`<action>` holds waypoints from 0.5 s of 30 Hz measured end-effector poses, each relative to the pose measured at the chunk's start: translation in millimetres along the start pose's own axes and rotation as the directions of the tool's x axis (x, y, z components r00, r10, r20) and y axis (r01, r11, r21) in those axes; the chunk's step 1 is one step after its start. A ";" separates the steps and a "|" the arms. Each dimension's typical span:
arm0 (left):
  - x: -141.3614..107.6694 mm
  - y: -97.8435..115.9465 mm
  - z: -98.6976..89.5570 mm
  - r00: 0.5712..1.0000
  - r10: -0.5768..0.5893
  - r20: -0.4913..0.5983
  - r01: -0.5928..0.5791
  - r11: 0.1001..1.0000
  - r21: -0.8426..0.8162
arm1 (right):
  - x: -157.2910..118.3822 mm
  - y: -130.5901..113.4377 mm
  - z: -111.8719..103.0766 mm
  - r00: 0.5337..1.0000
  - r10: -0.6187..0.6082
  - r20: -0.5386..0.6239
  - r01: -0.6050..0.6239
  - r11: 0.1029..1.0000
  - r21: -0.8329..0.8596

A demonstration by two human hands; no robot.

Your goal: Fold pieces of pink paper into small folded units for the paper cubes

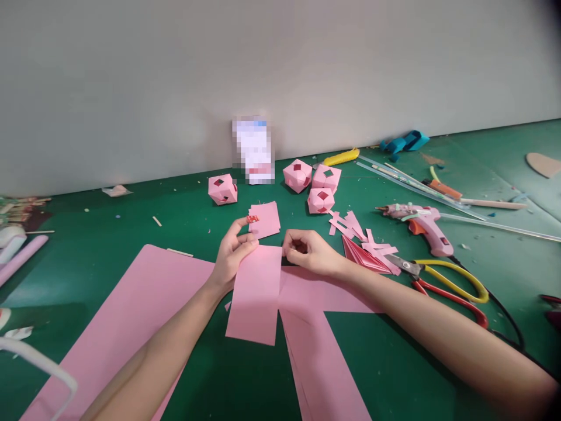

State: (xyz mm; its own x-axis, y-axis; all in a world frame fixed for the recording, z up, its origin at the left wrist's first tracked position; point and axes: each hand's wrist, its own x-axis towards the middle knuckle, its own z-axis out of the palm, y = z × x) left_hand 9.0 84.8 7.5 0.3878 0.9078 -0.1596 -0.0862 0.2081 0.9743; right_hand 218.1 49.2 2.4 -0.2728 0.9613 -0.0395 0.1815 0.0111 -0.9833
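My left hand (234, 254) pinches the upper left edge of a pink paper strip (256, 295), its thumb in front; one finger wears a red patterned wrap. The strip hangs down over the green tabletop. At its upper right corner, my right hand (309, 251) is closed, thumb and curled fingers against the paper edge; its fingertips are partly hidden. Just beyond the hands lies a small stack of pink paper squares (267, 217). Under the right forearm and nearer to me lie more pink strips (324, 351). A large pink sheet (127, 316) lies beneath the left forearm.
Several folded pink paper balls (322, 200) stand at the back near a propped, blurred phone (256, 149). To the right lie a yellow cutter (342, 157), a pink glue gun (432, 225) with a cord, scissors (456, 280) and paper scraps (350, 225). A grey wall rises behind.
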 end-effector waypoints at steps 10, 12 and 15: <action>-1.0 -3.6 1.8 0.982 0.036 0.185 -0.077 0.972 0.223 | -1.1 -7.8 -2.6 0.993 -0.027 0.115 0.023 0.999 0.034; -1.4 -1.5 2.6 0.974 0.047 0.220 -0.108 0.956 0.272 | -1.1 -5.4 -0.2 0.993 -0.041 0.110 0.039 0.999 0.019; -2.0 -0.2 3.4 0.964 0.075 0.254 -0.167 0.915 0.367 | -1.7 -1.9 3.9 0.994 -0.042 0.098 0.045 0.998 -0.036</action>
State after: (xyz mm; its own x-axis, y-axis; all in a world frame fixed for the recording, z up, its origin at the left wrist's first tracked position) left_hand 11.4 81.7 8.1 0.6002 0.7988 -0.0408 0.1927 -0.0950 0.9766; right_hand 214.6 46.5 3.6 -0.3717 0.9282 -0.0158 0.2025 0.0645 -0.9772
